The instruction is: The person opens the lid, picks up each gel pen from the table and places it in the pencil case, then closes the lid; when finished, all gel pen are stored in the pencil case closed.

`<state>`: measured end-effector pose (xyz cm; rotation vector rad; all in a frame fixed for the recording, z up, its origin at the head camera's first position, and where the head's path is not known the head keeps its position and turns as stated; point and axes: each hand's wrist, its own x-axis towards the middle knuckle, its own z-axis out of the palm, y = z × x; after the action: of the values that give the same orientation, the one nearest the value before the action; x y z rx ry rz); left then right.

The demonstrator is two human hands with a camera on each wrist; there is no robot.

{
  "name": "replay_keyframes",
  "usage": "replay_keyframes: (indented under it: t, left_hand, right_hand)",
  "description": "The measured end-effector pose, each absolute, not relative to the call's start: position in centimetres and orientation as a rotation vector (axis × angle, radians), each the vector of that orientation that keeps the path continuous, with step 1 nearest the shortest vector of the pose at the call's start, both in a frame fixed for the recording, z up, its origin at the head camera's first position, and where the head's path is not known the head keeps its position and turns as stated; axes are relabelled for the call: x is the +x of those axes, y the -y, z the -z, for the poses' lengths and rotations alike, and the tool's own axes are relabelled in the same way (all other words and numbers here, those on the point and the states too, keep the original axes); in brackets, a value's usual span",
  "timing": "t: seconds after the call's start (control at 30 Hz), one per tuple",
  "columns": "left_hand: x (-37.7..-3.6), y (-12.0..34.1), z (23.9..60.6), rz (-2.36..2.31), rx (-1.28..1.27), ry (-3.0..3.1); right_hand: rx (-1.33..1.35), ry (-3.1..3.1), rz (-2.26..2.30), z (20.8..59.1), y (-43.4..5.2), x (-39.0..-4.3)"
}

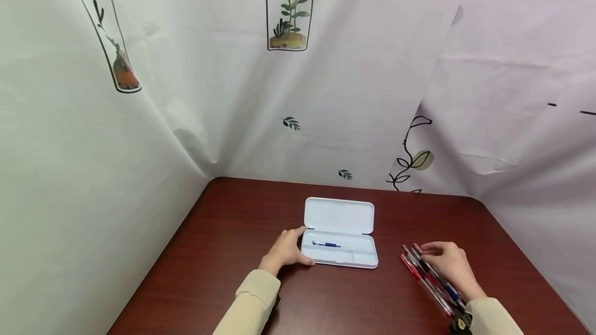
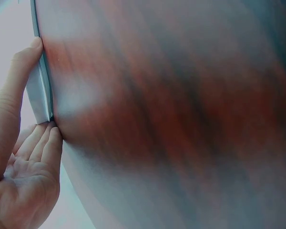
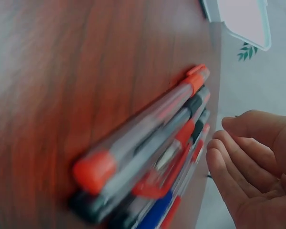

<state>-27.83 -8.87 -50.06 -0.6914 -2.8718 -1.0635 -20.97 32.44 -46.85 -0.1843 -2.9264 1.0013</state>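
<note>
Presently, left hand [image 1: 286,248] grips left end of white case [image 1: 339,217], lid folded back; thumb at near corner, fingers at far corner, set wide apart. Blue pen [image 1: 327,244] lies in far compartment. Loose pens [image 1: 426,286] on table [image 1: 354,299], right of case. Right hand [image 1: 449,260] beside them, fingers bent toward thumb, nothing seen between; contact unclear. Step, judged: selecting pen. Next move calls for pinching one without dragging neighbours.

No text, label, brand, number or sign is legible here.
</note>
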Motion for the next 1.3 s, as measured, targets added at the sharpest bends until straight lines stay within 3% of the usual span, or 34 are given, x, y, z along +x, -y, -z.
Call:
replay_keyframes:
  t: [0.9,1.3]
  left_hand:
    - [-28.0,8.9,49.6,1.038,-0.656,2.903]
    - [-27.7,8.3,50.0,1.053,-0.665,2.908]
  right_hand:
    - [-0.262,2.998,-0.916,47.6,-35.9,-19.8]
    - [-0.175,3.063,-0.722,47.5,-36.1,-19.3]
